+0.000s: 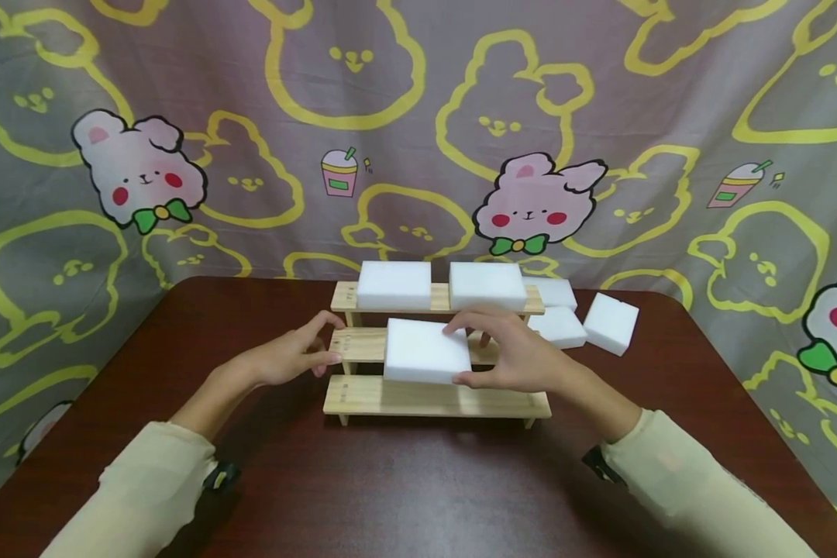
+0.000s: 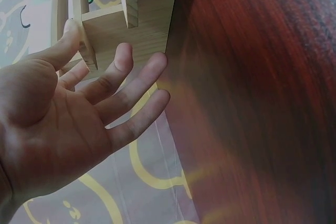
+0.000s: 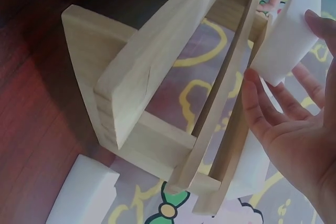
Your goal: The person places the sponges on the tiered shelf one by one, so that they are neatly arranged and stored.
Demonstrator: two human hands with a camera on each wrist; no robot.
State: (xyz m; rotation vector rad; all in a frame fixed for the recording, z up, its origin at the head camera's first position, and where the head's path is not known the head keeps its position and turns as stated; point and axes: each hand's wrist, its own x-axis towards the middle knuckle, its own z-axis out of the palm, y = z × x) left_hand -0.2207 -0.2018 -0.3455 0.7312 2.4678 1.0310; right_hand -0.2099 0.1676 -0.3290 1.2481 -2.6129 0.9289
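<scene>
A three-tier wooden display rack [image 1: 363,397] stands on the table. My right hand [image 1: 519,355] pinches a white foam block [image 1: 425,349] by its right end, thumb in front and fingers behind. In the right wrist view this foam block [image 3: 289,38] is held just off the middle shelf; whether it touches the wood I cannot tell. At the rack's left end, my left hand [image 1: 286,356] grips the middle shelf board between thumb and index finger. Its other fingers [image 2: 139,82] stick out loosely in the left wrist view. Two more foam blocks [image 1: 394,284] [image 1: 488,285] sit on the top shelf.
Behind the rack's right end, several loose foam blocks lie on the table, one of them [image 1: 611,323] farthest right. The dark reddish table [image 1: 404,488] reaches back to a patterned curtain [image 1: 404,155].
</scene>
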